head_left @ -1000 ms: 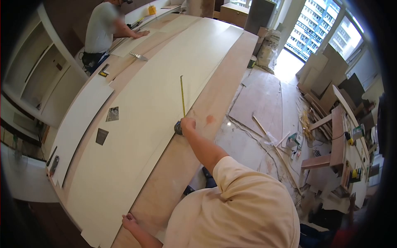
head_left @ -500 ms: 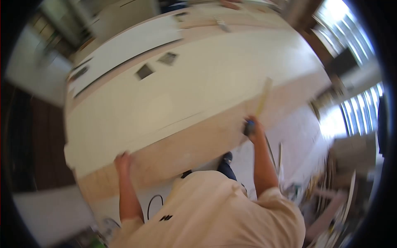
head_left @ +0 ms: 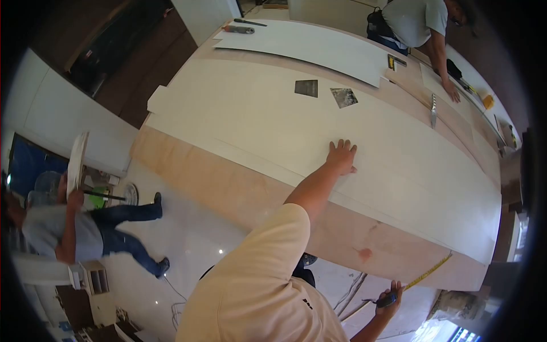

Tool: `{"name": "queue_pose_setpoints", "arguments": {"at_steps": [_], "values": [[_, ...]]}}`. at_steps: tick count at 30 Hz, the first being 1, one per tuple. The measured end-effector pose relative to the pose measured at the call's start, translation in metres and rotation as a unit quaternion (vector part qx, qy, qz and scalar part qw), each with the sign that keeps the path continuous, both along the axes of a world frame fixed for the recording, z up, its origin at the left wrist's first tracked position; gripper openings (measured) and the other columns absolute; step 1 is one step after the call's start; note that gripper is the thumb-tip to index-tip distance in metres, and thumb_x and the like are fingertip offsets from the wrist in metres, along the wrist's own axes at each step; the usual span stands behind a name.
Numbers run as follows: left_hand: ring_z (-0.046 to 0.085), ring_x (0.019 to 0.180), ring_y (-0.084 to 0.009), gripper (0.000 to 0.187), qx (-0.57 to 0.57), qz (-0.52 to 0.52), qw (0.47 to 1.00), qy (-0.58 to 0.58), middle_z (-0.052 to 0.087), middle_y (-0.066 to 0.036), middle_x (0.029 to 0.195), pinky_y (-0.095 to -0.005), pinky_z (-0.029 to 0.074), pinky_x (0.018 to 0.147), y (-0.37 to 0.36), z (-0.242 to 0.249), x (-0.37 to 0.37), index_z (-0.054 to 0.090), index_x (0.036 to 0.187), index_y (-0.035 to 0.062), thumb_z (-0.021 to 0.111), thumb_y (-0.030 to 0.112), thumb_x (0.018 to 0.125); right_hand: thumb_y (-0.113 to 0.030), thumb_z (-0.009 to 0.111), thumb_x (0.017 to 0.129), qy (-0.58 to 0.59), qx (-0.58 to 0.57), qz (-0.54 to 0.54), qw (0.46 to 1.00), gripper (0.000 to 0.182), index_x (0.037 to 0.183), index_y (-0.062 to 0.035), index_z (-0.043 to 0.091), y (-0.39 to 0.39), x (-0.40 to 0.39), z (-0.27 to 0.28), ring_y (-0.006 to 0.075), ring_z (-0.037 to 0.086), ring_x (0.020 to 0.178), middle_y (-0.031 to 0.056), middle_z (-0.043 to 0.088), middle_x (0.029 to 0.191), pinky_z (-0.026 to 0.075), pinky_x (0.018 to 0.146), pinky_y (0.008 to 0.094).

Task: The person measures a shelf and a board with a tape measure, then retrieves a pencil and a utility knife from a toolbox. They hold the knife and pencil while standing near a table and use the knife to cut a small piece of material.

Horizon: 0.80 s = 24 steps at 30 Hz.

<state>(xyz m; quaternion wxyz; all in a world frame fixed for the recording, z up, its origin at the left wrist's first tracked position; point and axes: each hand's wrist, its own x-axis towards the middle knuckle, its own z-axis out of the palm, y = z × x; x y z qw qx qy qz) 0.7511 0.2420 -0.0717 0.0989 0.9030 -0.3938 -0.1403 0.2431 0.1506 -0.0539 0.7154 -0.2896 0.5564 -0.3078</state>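
My left hand [head_left: 342,157] lies flat on a large cream sheet [head_left: 256,125], fingers spread. The sheet rests on a wooden board [head_left: 245,199]. Beyond the board's near edge, at lower right, my right hand [head_left: 390,302] grips a dark tape measure [head_left: 386,300]. Its yellow blade [head_left: 428,270] extends up and right over the board. Two small dark squares, one plain [head_left: 306,88] and one mottled [head_left: 344,97], lie on the sheet above my left hand.
A narrower white panel [head_left: 302,48] lies at the far side, with a cutter [head_left: 239,29] on its left end. A co-worker [head_left: 419,23] leans over the far right. Another person [head_left: 68,228] carries a board at left. Cables lie on the floor.
The view has swung round. My left hand has moved from the near edge onto the sheet, open. My right hand still holds the tape measure, its blade out. Two people now show.
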Motion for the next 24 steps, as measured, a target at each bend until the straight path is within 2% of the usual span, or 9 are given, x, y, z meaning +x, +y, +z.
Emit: {"name": "queue_pose_setpoints", "arguments": {"at_steps": [1,6,9,13,18,20,22,23,24], "values": [[0.026,0.137,-0.0305,0.081,-0.01,-0.008,1.0,0.007,0.035,-0.012,0.143,-0.0585,0.023,0.109,0.001,-0.001,0.002,0.038,0.139,0.0065,0.072,0.047,0.077,-0.043,0.055,0.093,0.017,0.0,-0.006,1.0,0.041,0.12,-0.0109,0.056,-0.009,-0.009,-0.002,0.0089,0.057,0.059,0.0046,0.063,0.106,0.048,0.046,0.0199],[0.03,0.132,-0.0297,0.078,-0.017,0.004,1.0,0.023,0.04,-0.012,0.135,-0.057,0.022,0.11,0.004,0.005,0.003,0.045,0.132,0.003,0.074,0.047,0.074,-0.038,0.053,0.095,-0.054,-0.003,0.005,0.999,0.036,0.119,-0.0102,0.056,-0.036,-0.009,-0.006,0.0112,0.061,0.064,0.0061,0.065,0.104,0.052,0.048,0.0227],[0.033,0.128,-0.0304,0.073,-0.061,0.014,0.998,0.015,0.043,-0.013,0.13,-0.055,0.019,0.111,-0.001,-0.005,0.005,0.049,0.125,0.0017,0.073,0.047,0.074,-0.041,0.058,0.092,-0.079,-0.027,-0.001,0.997,0.038,0.115,-0.0101,0.059,-0.029,0.016,0.002,0.0108,0.058,0.059,0.0056,0.067,0.1,0.047,0.047,0.0202],[0.036,0.123,-0.0302,0.067,-0.131,0.014,0.991,0.024,0.045,-0.013,0.123,-0.0513,0.019,0.11,-0.003,-0.022,-0.005,0.053,0.119,0.0022,0.072,0.048,0.075,-0.04,0.057,0.093,-0.032,-0.019,0.012,0.999,0.035,0.113,-0.0107,0.059,-0.021,0.029,0.013,0.0116,0.058,0.059,0.006,0.066,0.1,0.048,0.047,0.0209],[0.039,0.119,-0.0286,0.06,-0.159,0.012,0.985,0.068,0.048,-0.012,0.119,-0.047,0.026,0.102,-0.02,-0.016,-0.033,0.057,0.115,0.003,0.07,0.047,0.077,-0.039,0.054,0.095,0.002,-0.012,0.005,1.0,0.034,0.116,-0.0122,0.057,-0.015,0.029,0.019,0.0109,0.058,0.059,0.0051,0.065,0.102,0.047,0.044,0.0226],[0.043,0.116,-0.0283,0.059,-0.152,0.008,0.985,0.078,0.05,-0.013,0.119,-0.0478,0.031,0.098,-0.026,-0.013,-0.043,0.056,0.116,0.0028,0.067,0.047,0.079,-0.036,0.053,0.095,-0.022,-0.004,0.014,1.0,0.032,0.116,-0.0125,0.057,-0.02,0.028,0.014,0.0106,0.056,0.057,0.0044,0.065,0.101,0.046,0.043,0.0222],[0.048,0.111,-0.0323,0.055,-0.192,0.018,0.98,0.044,0.053,-0.017,0.118,-0.0506,0.034,0.096,-0.037,-0.042,-0.048,0.057,0.112,0.0021,0.069,0.043,0.078,-0.032,0.053,0.095,-0.022,0.003,0.014,1.0,0.028,0.116,-0.0128,0.058,-0.01,0.019,0.013,0.0105,0.054,0.055,0.0039,0.065,0.1,0.044,0.043,0.0222],[0.051,0.107,-0.0367,0.05,-0.221,0.015,0.972,0.082,0.055,-0.021,0.115,-0.052,0.037,0.094,-0.038,-0.056,-0.048,0.058,0.107,0.0017,0.07,0.039,0.077,-0.029,0.053,0.095,-0.016,-0.001,0.001,1.0,0.027,0.115,-0.013,0.059,-0.009,0.022,0.015,0.0106,0.053,0.054,0.0037,0.065,0.099,0.044,0.042,0.0224],[0.052,0.107,-0.0372,0.046,-0.236,0.036,0.965,0.11,0.057,-0.022,0.111,-0.0507,0.038,0.092,-0.035,-0.059,-0.053,0.058,0.105,0.0019,0.069,0.037,0.078,-0.026,0.055,0.093,-0.025,0.02,-0.041,0.999,0.025,0.113,-0.0133,0.061,-0.002,0.03,0.022,0.0112,0.051,0.052,0.003,0.064,0.096,0.042,0.041,0.0246]]}}
